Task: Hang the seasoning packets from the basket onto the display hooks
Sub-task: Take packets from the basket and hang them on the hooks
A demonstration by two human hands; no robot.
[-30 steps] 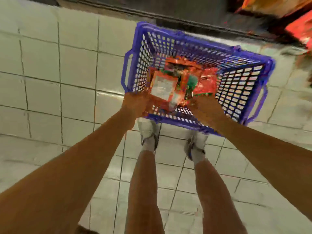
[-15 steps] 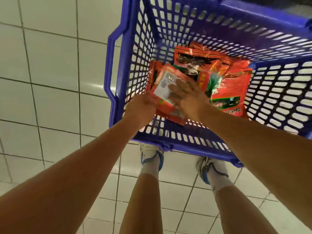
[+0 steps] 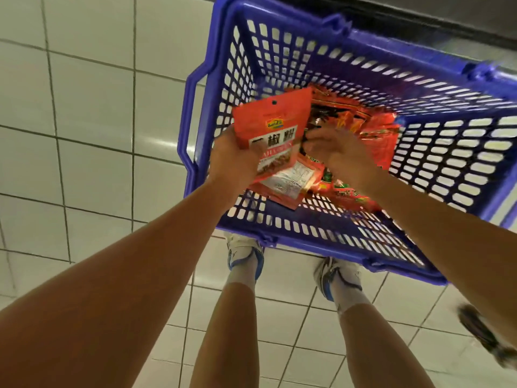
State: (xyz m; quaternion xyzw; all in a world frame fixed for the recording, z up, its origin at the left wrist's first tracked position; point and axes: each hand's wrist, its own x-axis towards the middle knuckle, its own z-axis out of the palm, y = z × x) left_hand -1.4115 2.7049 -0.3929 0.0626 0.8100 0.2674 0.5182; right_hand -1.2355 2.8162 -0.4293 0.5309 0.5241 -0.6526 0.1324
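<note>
A blue plastic basket [image 3: 293,228] stands on the tiled floor and holds several red and orange seasoning packets [image 3: 372,130]. My left hand [image 3: 232,161] grips one orange packet [image 3: 275,121] by its lower part and holds it upright above the pile, its hang hole at the top. More packets show just below that hand; whether it holds them too is unclear. My right hand [image 3: 338,152] hovers over the pile beside the lifted packet, fingers spread and blurred, holding nothing that I can see. No display hooks are in view.
White floor tiles [image 3: 92,135] lie to the left and below. My two feet in white and blue shoes [image 3: 246,253] stand right at the basket's near edge. A dark shelf base [image 3: 447,21] runs along the top right behind the basket.
My left hand has lifted an orange packet upright out of the pile. My right hand has shifted right, off the packet it touched. The view has moved closer to the basket.
</note>
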